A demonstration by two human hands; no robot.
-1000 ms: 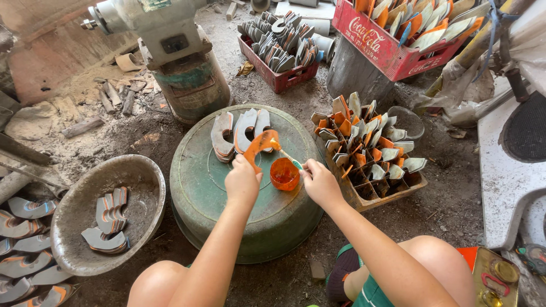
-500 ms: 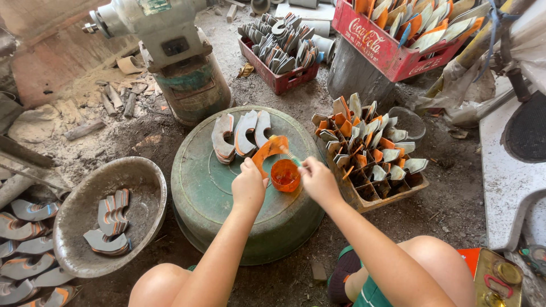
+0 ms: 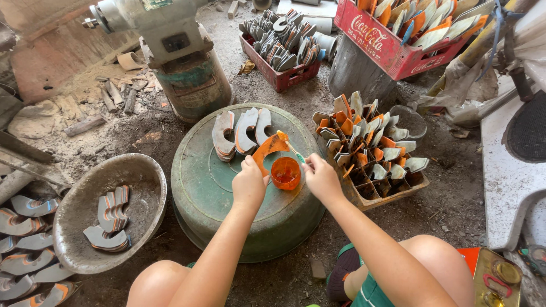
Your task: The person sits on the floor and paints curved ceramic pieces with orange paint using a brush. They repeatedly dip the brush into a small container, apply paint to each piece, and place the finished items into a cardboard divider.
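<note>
While left hand fingers grip an orange curved piece, right hand fingers pinch a brush.

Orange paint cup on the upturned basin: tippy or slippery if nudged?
The orange paint cup looks small and light, so likely tips easily. It sits on the green basin, whose base looks flat. Its wet contents would probably spill; its wall may be slick.

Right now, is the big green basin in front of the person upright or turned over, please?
Turned over: the green basin shows its flat bottom upward, bearing curved pieces and a small orange cup.
</note>
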